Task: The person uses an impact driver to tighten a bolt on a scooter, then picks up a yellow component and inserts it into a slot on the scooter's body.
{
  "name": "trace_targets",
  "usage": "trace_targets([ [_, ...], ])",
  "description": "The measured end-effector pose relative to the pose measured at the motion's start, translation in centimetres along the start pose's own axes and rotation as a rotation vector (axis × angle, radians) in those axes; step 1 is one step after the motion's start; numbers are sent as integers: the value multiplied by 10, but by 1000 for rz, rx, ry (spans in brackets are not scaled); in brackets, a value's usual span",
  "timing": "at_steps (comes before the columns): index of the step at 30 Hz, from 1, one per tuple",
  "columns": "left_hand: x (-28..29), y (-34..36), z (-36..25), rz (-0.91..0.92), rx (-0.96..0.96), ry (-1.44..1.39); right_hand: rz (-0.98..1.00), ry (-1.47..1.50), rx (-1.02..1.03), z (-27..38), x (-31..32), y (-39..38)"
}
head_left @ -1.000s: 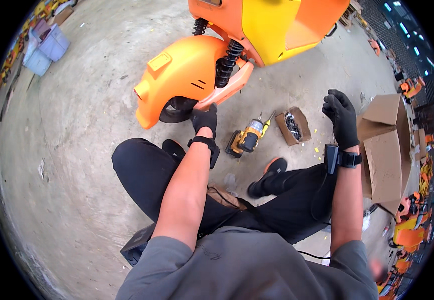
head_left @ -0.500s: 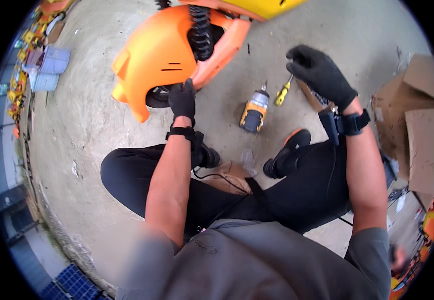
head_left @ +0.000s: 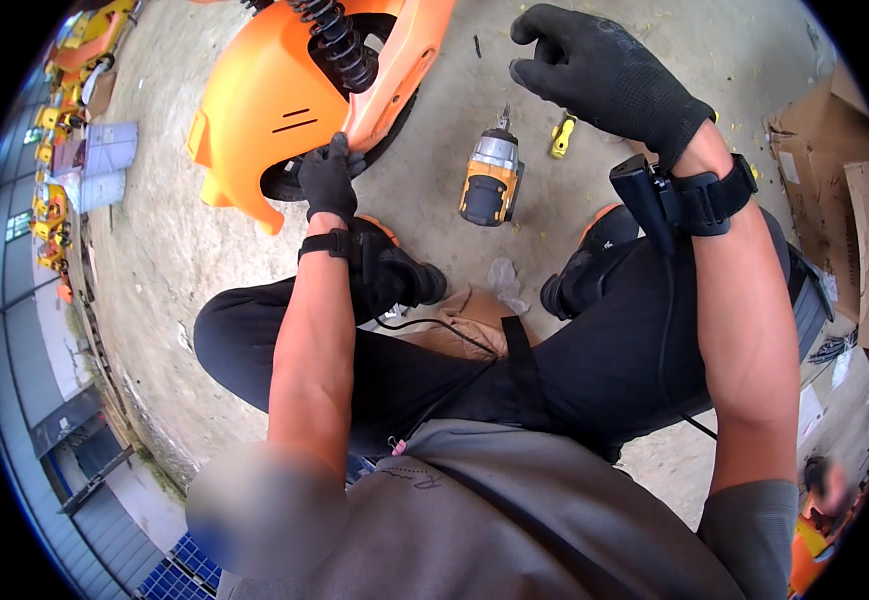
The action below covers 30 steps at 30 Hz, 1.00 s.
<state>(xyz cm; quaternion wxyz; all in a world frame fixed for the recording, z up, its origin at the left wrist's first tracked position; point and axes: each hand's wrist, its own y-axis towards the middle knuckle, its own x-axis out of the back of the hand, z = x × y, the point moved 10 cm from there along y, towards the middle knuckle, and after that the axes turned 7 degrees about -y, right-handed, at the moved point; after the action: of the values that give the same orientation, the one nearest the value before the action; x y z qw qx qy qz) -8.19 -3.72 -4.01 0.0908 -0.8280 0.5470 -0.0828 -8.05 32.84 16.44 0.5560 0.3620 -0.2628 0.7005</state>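
An orange plastic fender (head_left: 244,110) covers a wheel (head_left: 284,178) at the upper left, beside a black coil spring shock absorber (head_left: 339,45). My left hand (head_left: 328,182), in a black glove, is at the fender's lower edge with its fingers curled in. Whatever lies between those fingers is hidden. My right hand (head_left: 604,75), also gloved, hovers over the floor at the upper right. Its thumb and fingers are bent but apart, with nothing seen in them. Below it are a yellow and black power drill (head_left: 491,180) and a yellow-handled screwdriver (head_left: 561,138), its shaft hidden.
Opened cardboard boxes (head_left: 822,180) stand on the right. A crumpled clear plastic bag (head_left: 504,283) lies between my feet. A small dark piece (head_left: 477,46) rests on the concrete floor (head_left: 164,260). Pale bins (head_left: 109,150) stand at the far left.
My right hand has shifted up and to the left in the picture, over the screwdriver. My left hand stays at the fender edge. The view has moved, so fender and drill appear further left and higher.
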Motion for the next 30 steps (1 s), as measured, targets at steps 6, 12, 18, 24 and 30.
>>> trace_targets([
  [6,-1,5,5,68,52,-34,29,-37,11,-7,-16,1],
  [12,-3,2,0,78,21,19,-35,-123,120,-5,-19,1],
  [18,-1,2,3,78,32,79,55,-21,36,-9,-25,1],
  [24,0,3,4,54,21,86,33,-73,63,-9,-24,1],
  [30,0,2,2,67,19,81,55,-110,50,-8,-23,3],
])
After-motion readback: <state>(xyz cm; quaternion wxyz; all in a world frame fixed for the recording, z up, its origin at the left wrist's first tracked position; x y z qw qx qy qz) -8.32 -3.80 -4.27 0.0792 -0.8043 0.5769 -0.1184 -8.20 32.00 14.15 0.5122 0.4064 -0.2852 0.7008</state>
